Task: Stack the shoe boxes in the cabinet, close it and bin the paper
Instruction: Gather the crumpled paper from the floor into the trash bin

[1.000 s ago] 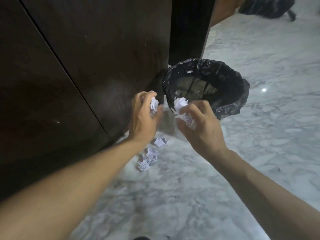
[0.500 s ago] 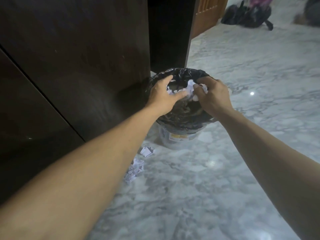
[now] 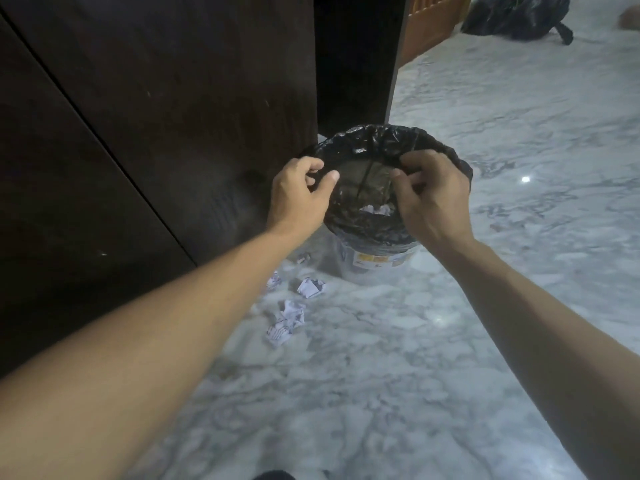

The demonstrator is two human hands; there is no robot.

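Note:
A bin (image 3: 374,261) lined with a black bag (image 3: 381,140) stands on the floor beside the dark wooden cabinet (image 3: 156,116), whose doors are closed. White crumpled paper (image 3: 375,210) lies inside the bin. My left hand (image 3: 299,199) hovers over the bin's left rim and my right hand (image 3: 429,199) over its right rim. Both have loosely curled, parted fingers with nothing in them. Several crumpled paper balls (image 3: 310,287) (image 3: 287,322) lie on the floor left of the bin, near the cabinet's base. No shoe boxes show.
The floor is grey-white marble (image 3: 450,341). A dark gap (image 3: 356,57) opens right of the cabinet, with an orange wooden panel (image 3: 429,26) behind it. A black bag (image 3: 516,15) lies on the floor at the far top right.
Both hands carried crumpled paper over the bin and let it go. The paper now lies inside the bin and both hands hold nothing.

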